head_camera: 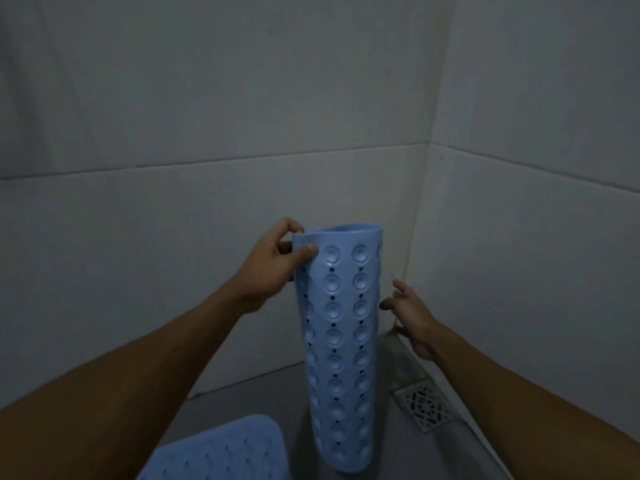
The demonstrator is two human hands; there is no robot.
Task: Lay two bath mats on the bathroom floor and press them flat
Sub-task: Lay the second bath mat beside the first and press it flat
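Nearest the camera, one blue bath mat [221,452] is seen already spread on the grey floor [270,386], so the first laying step appears done. Beyond it, the second bath mat [341,341] is held upright and curled, suction cups outward, its top edge pinched by the left hand [273,268], probably so it can hang and uncurl. The right hand [412,317] is kept just beside it, fingers [401,289] spread and holding nothing, seemingly ready to catch the far edge. A floor drain [424,405] is set near the tiled wall [242,98] corner behind.
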